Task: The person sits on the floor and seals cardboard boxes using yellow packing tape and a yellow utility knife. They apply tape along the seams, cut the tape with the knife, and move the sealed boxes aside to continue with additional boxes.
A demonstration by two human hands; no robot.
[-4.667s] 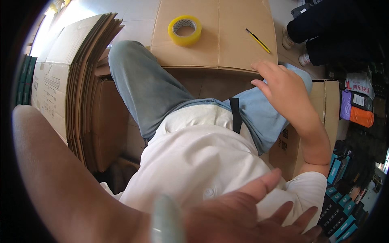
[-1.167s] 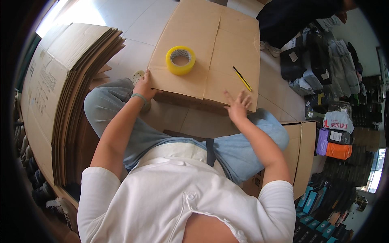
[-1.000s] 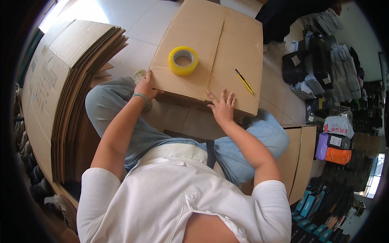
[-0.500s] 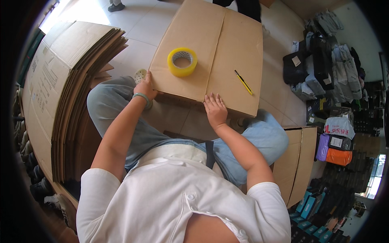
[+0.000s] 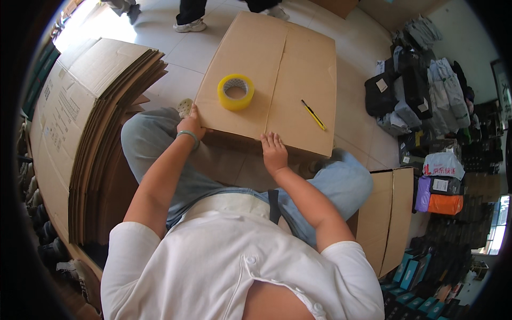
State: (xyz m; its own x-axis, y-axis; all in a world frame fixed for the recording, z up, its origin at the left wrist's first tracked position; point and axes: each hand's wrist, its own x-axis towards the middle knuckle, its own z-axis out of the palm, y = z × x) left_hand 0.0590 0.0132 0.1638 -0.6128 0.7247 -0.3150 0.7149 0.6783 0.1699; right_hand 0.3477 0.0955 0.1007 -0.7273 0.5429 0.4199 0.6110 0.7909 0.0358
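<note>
In front of my knees stands a closed cardboard box [image 5: 245,53], its two top flaps meeting along a seam. My left hand [image 5: 191,122] grips its near left corner, with some fingers hidden along the side. Fingers stretched out and close together, my right hand [image 5: 274,152] lies over the near edge by the seam, holding nothing. On the left flap rests a roll of clear yellow tape [image 5: 222,97], on its side. A yellow-and-black utility knife [image 5: 313,115] lies on the right flap, apart from both hands.
Left of my leg leans a thick stack of flattened cartons [image 5: 80,112]. Another cardboard box [image 5: 376,229] stands by my right knee. Bagged parcels [image 5: 421,96] are piled along the right wall. Beyond the box, other people's legs and shoes [image 5: 190,25] show on the tiled floor.
My right hand has shifted slightly left along the near edge. My left hand keeps its hold at the corner. People's legs beyond the box have moved, and the whole view has shifted slightly.
</note>
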